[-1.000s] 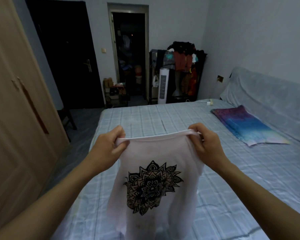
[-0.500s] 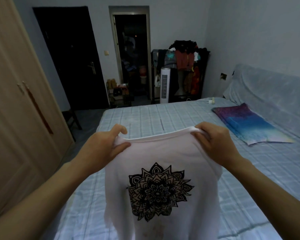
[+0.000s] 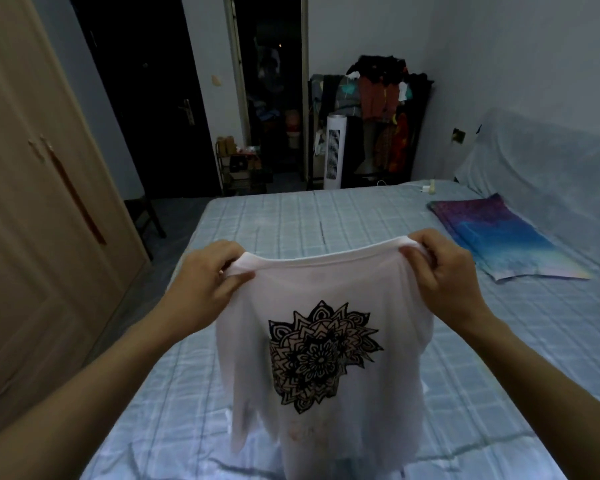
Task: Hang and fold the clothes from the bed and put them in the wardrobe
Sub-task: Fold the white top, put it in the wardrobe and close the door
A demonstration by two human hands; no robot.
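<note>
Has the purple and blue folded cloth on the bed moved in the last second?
No. The purple and blue folded cloth lies where it was, beside the grey covered headboard, near the white charger.

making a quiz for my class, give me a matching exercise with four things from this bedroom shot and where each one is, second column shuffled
1 white t-shirt
2 purple-blue cloth
3 tower fan
4 wardrobe

A standing past the bed's far end
B at the left, doors closed
C held up by left hand and right hand
D lying flat on the bed, right side

Pairs: 1-C, 2-D, 3-A, 4-B
</note>
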